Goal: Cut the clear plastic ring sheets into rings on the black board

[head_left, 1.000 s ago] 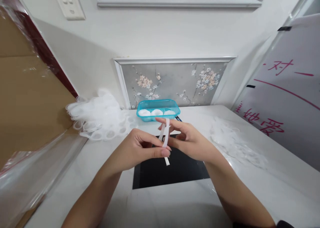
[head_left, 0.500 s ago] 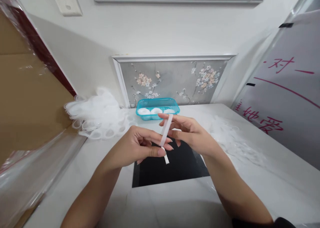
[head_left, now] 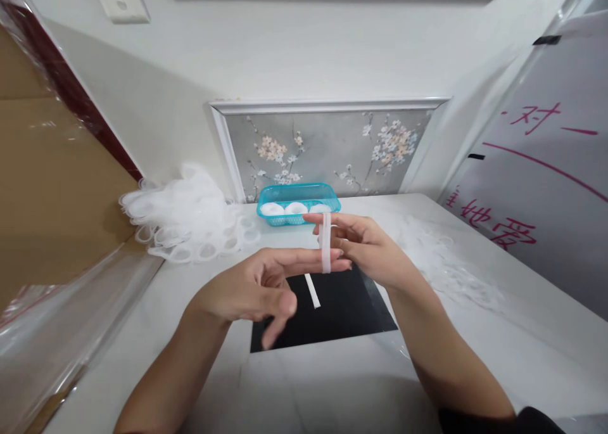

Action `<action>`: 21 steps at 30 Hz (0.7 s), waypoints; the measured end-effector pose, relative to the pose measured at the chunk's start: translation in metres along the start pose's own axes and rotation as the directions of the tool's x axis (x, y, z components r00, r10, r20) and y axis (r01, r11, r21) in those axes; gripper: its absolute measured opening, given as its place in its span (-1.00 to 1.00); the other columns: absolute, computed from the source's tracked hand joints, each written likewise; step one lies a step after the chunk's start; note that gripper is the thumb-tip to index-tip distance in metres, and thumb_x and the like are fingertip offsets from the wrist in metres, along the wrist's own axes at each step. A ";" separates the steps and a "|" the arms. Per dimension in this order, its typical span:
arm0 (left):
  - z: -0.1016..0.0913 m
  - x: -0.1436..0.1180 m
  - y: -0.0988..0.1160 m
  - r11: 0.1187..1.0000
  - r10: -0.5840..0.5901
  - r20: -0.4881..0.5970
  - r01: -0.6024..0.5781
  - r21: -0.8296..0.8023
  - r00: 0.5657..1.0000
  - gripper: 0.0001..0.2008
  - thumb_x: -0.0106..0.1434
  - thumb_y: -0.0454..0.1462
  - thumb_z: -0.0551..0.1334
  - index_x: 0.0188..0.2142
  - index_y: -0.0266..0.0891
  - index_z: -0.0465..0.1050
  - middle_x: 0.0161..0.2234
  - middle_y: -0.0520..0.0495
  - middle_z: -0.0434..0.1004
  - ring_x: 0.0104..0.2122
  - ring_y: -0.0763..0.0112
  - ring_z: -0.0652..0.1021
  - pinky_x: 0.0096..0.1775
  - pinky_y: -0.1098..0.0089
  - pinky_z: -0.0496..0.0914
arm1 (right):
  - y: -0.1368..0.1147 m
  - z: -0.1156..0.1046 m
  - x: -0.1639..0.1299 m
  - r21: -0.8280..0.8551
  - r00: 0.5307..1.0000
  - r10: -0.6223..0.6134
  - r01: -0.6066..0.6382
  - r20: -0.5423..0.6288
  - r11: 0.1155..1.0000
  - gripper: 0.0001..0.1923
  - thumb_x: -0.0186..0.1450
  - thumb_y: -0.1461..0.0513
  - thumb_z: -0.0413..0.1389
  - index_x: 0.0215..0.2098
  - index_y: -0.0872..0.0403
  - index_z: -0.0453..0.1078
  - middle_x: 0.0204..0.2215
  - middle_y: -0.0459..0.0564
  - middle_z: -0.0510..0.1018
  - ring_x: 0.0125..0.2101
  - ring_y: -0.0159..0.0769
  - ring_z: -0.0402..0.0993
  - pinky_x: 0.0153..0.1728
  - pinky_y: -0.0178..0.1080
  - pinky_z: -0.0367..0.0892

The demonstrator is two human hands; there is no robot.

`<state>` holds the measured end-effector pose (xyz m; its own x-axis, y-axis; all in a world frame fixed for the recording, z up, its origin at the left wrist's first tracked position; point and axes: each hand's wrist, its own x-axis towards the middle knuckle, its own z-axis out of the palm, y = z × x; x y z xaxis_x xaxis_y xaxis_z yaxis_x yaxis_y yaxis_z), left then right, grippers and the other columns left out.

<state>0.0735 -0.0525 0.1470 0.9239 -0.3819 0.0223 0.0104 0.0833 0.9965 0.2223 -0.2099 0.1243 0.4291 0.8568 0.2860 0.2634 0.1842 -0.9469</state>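
Observation:
A narrow white band [head_left: 326,241] is stretched upright as a loop between my two hands. My left hand [head_left: 259,285] has its index and middle fingers straight out through the loop's lower end. Its thumb and another finger hang apart below, a little blurred. The raised index finger of my right hand [head_left: 368,244] bears the upper end of the loop, while its other fingers curl beside the band, partly hidden. Below the hands, a short white strip [head_left: 312,293] shows over the black mat [head_left: 327,320]; its upper end is hidden behind my left fingers.
At the back by the wall stands a blue plastic basket [head_left: 299,192] with white rolls [head_left: 297,209] in it. A heap of white loops [head_left: 190,215] lies left, and thin clear-white pieces [head_left: 446,269] lie right. A cardboard box [head_left: 52,187] borders the left side.
My left thumb has come away from the white strip and dropped down. The left fingers have straightened and reached right, and the tilted band now stands upright.

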 end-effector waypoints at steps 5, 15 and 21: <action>0.001 0.007 -0.003 0.967 0.152 0.128 -0.121 -0.223 0.980 -0.40 0.31 0.09 0.07 0.25 -0.08 0.16 0.33 -0.38 -0.23 -0.34 0.21 0.63 -0.83 0.69 -0.11 | 0.003 -0.003 0.004 -0.001 0.998 -0.046 0.046 0.047 0.999 -0.67 0.18 0.23 0.13 -0.08 0.08 0.46 -0.31 -0.02 0.49 -0.57 -0.53 0.18 -0.60 -0.40 0.13; 0.006 0.006 -0.001 0.896 0.123 -0.105 -0.156 -0.417 0.987 -0.39 0.25 0.06 0.17 0.21 -0.14 0.23 0.35 -0.20 -0.20 -0.15 0.12 0.58 -0.40 0.61 0.47 | 0.010 -0.002 0.011 -0.046 0.999 -0.015 0.017 0.045 0.999 -0.56 0.20 0.24 0.10 0.07 0.05 0.36 -0.47 -0.14 0.42 -0.58 -0.53 0.16 -0.55 -0.39 0.16; 0.007 0.007 0.000 0.886 0.106 -0.188 -0.178 -0.428 0.977 -0.32 0.23 0.11 0.15 0.20 -0.23 0.20 0.32 -0.27 -0.08 -0.26 0.19 0.61 -0.10 0.25 0.46 | 0.017 -0.003 0.015 0.007 0.996 0.037 -0.038 0.081 0.999 -0.49 0.23 0.20 0.11 0.16 0.03 0.29 -0.54 -0.19 0.29 -0.63 -0.55 0.10 -0.65 -0.43 0.06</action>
<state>0.0775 -0.0617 0.1479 0.9751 -0.1915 0.1118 0.0084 0.5355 0.8445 0.2358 -0.1952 0.1132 0.3674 0.8991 0.2381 0.2414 0.1550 -0.9580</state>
